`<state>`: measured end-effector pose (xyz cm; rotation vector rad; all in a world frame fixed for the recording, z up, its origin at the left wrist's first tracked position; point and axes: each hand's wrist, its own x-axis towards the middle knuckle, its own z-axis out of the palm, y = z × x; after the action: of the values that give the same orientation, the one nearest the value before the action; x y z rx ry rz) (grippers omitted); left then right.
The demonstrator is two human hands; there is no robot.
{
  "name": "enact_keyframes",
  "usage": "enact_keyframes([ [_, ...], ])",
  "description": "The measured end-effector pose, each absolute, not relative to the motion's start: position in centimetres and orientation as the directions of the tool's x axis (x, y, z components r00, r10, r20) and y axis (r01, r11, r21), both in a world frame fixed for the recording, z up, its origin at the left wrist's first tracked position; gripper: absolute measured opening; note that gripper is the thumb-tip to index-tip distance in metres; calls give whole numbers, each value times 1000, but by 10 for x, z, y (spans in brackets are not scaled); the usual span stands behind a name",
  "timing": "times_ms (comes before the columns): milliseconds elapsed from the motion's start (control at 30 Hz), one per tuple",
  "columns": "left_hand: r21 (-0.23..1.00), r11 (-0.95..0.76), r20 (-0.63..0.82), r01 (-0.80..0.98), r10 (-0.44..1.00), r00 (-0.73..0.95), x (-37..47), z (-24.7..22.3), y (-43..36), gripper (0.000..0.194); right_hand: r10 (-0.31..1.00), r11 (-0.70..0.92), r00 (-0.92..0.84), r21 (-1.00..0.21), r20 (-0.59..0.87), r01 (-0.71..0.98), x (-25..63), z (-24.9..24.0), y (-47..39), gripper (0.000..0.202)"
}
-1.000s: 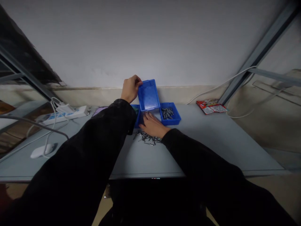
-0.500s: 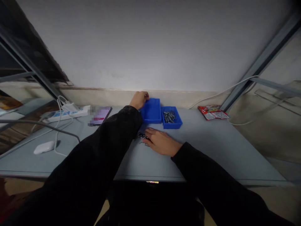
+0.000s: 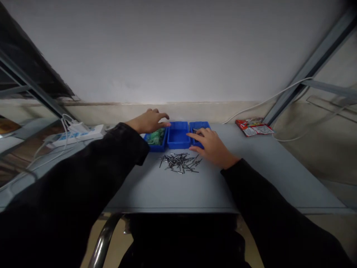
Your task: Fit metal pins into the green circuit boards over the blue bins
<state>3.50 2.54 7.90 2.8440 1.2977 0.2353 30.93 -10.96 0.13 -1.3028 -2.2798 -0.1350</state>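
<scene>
Three blue bins stand side by side against the wall. My left hand (image 3: pixel 150 121) hovers with fingers apart over the left bin (image 3: pixel 158 149), which holds green pieces; its thumb is by the left rim of the middle bin (image 3: pixel 178 146). That middle bin has a bare floor. My right hand (image 3: pixel 213 147) is open, fingers spread, in front of the right bin (image 3: pixel 199 124) and partly hiding it and its small metal parts. On the table before the bins lies a loose pile of thin metal pins (image 3: pixel 180 162), perhaps blind rivets.
A white power strip (image 3: pixel 80 136) with plugs and cables lies at the left. A red snack packet (image 3: pixel 254 127) is at the back right, near a white cable (image 3: pixel 264 106) and the metal frame post (image 3: pixel 306 67). A chair's metal armrest (image 3: pixel 104 238) shows below the table edge.
My left hand has left the middle bin's back corner and moved left. My right hand has lifted off the pile towards the right bin. The pile and the left bin are now uncovered.
</scene>
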Motion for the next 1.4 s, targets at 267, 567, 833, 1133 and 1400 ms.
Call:
enact_keyframes([
  [267,242,-808,44,536,561,826,4,47,-46,44,814,533,-384,-298,435,792,308,-26,-86,31],
  [567,302,-802,327,515,595,735,20,8,-54,32,771,616,-441,-363,459,699,313,-25,-78,24],
  [833,317,-823,321,471,560,764,18,10,-50,30,763,629,-450,-376,463,680,312,-22,-81,23],
  [1133,246,-820,313,517,572,759,17,13,-48,32,788,595,-425,-377,444,709,309,-20,-84,25],
  [1400,278,-732,404,622,677,615,4,17,-106,43,780,550,-286,-392,556,738,319,9,-130,29],
])
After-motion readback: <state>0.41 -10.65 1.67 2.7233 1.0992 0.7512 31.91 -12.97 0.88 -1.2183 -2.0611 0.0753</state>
